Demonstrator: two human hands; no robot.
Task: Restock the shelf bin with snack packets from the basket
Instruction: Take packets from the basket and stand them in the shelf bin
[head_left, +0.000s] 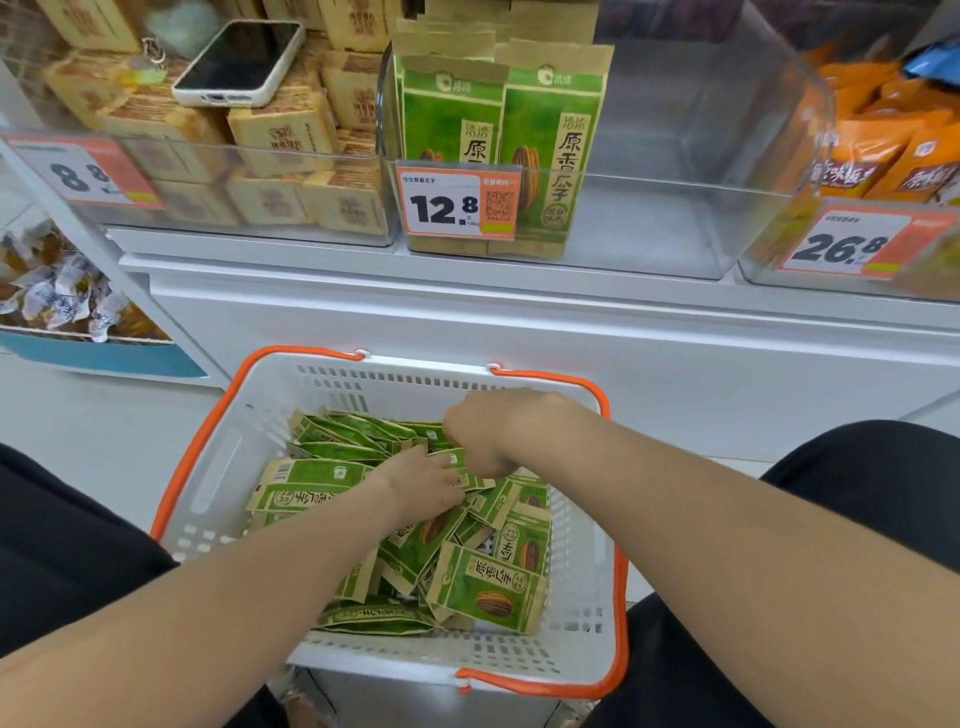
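— Presently, where are the snack packets (488, 587) found?

— Most are heaped loose in the basket (228, 457), below the shelf. A few are already stood upright at the left end of the shelf bin (675, 223), behind the 12.8 price tag (457, 205); the rest of the bin is unfilled.

— And the hands?

— Both are sunk in the heap. The right hand (485, 428) is curled down over a packet edge, which appears to be gripped. The left hand (421, 480) is laid on the packets just beside it; whether anything is pinched cannot be told.

— What could go wrong?

— Packets lie crossed and overlapped, so neighbours may be dragged up and dropped outside the basket. If too many are taken at once, some could be creased or slipped from the grip.

— Counts?

— One basket and two hands are counted. In the bin two packet fronts are seen, with at least two more tops behind. In the basket well over a dozen are seen; an exact count cannot be made.
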